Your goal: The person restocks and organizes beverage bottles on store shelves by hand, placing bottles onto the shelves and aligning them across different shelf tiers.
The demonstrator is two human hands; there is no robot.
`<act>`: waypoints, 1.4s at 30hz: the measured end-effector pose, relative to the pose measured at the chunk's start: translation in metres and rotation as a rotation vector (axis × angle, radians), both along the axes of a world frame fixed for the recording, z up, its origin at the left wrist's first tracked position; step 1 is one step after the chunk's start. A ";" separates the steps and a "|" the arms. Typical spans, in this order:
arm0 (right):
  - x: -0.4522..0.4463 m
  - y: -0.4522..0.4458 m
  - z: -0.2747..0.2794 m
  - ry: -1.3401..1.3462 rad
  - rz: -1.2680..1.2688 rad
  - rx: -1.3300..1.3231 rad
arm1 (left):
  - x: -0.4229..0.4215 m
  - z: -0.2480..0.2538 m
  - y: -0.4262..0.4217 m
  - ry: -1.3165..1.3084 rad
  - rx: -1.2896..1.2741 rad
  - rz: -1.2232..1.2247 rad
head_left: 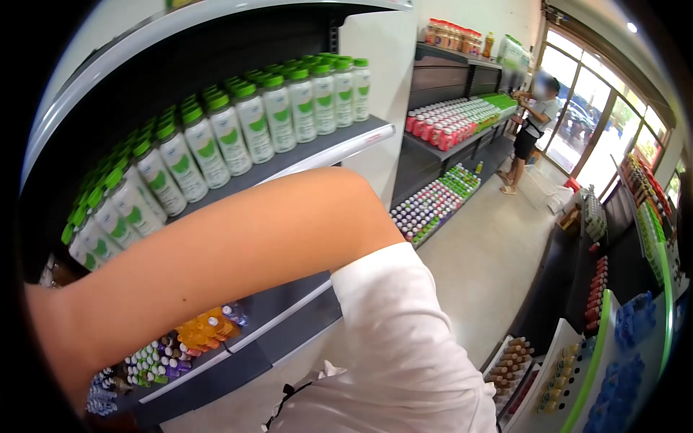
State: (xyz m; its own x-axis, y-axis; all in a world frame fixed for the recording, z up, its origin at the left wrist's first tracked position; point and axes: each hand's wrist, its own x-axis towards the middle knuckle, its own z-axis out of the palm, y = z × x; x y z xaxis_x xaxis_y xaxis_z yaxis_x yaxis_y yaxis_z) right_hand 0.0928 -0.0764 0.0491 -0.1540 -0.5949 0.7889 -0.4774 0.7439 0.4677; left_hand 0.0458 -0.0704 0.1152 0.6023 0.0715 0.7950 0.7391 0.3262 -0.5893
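Seemingly reaching by the bottles point(210, 149) at ten o'clock with right hand point(58, 353), cropped at eight o'clock; cannot tell whether spread or pinching, nor see left hand; likely calls for keeping forearm point(202, 252) clear

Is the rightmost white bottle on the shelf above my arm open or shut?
Shut: the bottle has a green cap on its top.

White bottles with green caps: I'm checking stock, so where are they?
In the head view's upper left, the green-capped bottles stand in rows on a grey shelf, just above the bare forearm.
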 end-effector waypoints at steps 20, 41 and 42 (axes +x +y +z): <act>-0.310 -0.068 -0.045 -0.149 -0.215 0.110 | -0.336 -0.098 -0.197 -0.087 -0.156 0.264; -0.277 -0.042 -0.020 0.087 -0.151 -0.005 | -0.369 -0.066 -0.274 -0.191 -0.319 0.440; -0.271 -0.041 -0.018 0.125 -0.138 -0.011 | -0.373 -0.065 -0.269 -0.155 -0.306 0.457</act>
State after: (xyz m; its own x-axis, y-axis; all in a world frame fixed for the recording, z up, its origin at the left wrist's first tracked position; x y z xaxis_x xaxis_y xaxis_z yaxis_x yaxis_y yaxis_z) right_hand -0.1785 -0.1176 0.0307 -0.1341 -0.5664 0.8131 -0.3089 0.8036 0.5088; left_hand -0.3277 -0.3392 0.0497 0.3339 0.5385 0.7737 0.6481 0.4648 -0.6032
